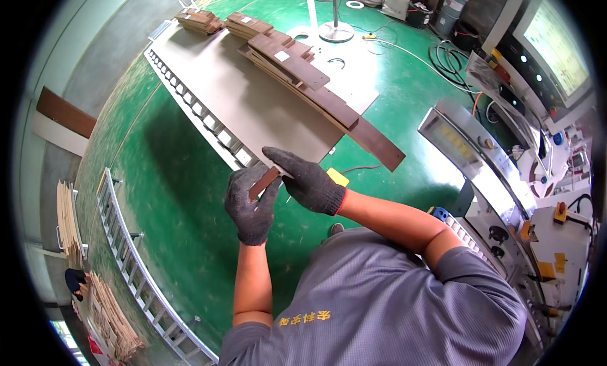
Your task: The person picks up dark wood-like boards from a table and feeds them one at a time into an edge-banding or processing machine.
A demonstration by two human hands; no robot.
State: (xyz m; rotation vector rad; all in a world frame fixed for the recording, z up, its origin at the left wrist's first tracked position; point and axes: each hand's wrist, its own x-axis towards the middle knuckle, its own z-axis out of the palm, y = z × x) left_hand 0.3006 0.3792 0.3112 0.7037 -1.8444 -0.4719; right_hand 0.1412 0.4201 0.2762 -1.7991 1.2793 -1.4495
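Note:
Both my hands wear dark grey knitted gloves and meet in front of my body, by the near end of the long table. A narrow brown strip [264, 183] lies slanted between them; its full shape is hidden by the gloves. My left hand [248, 205] is closed around its lower end. My right hand [311, 184] reaches in from the right, its fingers bent over the upper end, where a small white patch shows. Beyond, the table [253, 103] carries stacks of brown boards [291, 62], and one long board [376, 143] sticks out past the table's end.
Along the table's left edge runs a roller track [196, 107]. A metal roller rail [136, 258] stands at the left on the green floor. To the right are a machine [480, 151] and a screen [556, 47]. Cables [449, 66] lie on the floor. Another person [77, 282] bends over boards far left.

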